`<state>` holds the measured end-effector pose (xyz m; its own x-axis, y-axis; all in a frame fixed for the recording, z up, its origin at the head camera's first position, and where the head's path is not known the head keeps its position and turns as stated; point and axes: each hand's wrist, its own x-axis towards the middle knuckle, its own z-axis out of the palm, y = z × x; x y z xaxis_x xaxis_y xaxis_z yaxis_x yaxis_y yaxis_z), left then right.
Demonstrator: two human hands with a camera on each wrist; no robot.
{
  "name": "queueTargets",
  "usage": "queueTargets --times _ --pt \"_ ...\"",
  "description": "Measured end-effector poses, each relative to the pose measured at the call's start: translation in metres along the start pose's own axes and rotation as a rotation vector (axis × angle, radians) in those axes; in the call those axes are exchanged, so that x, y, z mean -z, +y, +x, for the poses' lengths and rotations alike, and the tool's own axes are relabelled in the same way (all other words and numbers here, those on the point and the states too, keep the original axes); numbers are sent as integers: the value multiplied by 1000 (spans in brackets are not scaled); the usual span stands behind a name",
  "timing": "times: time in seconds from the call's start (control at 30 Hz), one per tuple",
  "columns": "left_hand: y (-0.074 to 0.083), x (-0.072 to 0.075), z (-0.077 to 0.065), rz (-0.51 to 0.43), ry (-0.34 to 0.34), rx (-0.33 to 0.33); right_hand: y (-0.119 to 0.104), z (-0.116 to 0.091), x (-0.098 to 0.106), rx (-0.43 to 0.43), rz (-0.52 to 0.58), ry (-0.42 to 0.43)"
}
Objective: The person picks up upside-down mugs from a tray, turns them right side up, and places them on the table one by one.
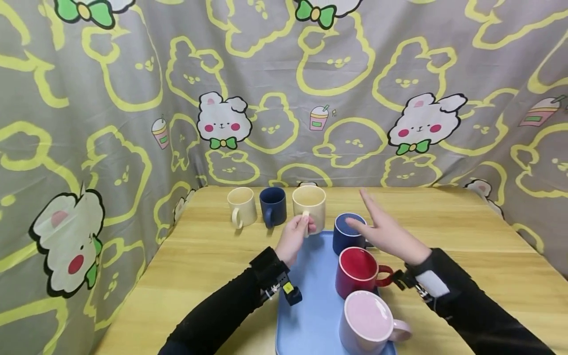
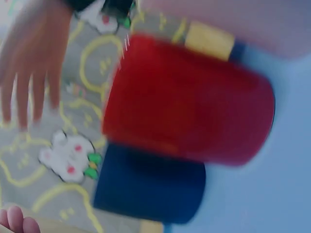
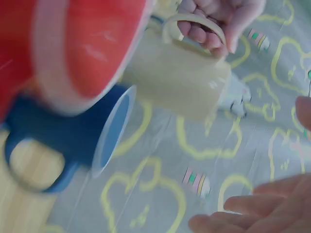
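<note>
My left hand (image 1: 294,237) grips the handle of a large cream mug (image 1: 309,209), fingers curled through it. The mug stands upright at the far left corner of the blue tray (image 1: 306,315). In the right wrist view the same cream mug (image 3: 180,77) hangs from the left fingers by its handle. My right hand (image 1: 397,234) is held out with straight fingers beside and above a dark blue mug (image 1: 348,241), holding nothing. In front of that mug, on the tray's right side, sit a red mug (image 1: 355,276) and a pink mug (image 1: 366,320), handles to the right.
At the back left of the wooden table (image 1: 199,266) stand a small cream mug (image 1: 242,204) and a small dark blue mug (image 1: 273,206), handles forward. A grey patterned curtain (image 1: 275,74) closes off the back and sides.
</note>
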<state>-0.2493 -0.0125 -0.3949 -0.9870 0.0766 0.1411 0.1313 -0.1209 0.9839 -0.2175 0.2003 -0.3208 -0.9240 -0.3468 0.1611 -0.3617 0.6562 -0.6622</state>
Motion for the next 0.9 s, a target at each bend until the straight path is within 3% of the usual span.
queueTargets --times 0.1,0.23,0.37,0.47,0.5,0.6,0.73,0.8,0.83,0.9 --pt "-11 1 16 6 55 -9 19 -17 4 -6 -111 44" --pt "-21 4 32 34 75 -24 61 -37 1 -14 -257 114" --pt "-23 6 37 75 84 -4 103 -57 -12 -23 -439 152" --pt "-37 7 47 72 79 7 121 -73 -25 -57 -528 144" --pt "-43 8 51 75 70 -16 124 -78 -29 -73 -542 140" --pt "-103 19 89 60 45 -84 129 -91 -39 -109 -532 124" --pt "-192 36 146 56 42 -121 128 -102 -43 -132 -482 126" --pt "-213 38 158 83 61 -98 128 -107 -42 -138 -470 123" --pt "-214 39 159 98 52 -85 128 -109 -42 -142 -472 119" --pt "-210 38 153 109 38 -121 129 -113 -41 -149 -491 110"
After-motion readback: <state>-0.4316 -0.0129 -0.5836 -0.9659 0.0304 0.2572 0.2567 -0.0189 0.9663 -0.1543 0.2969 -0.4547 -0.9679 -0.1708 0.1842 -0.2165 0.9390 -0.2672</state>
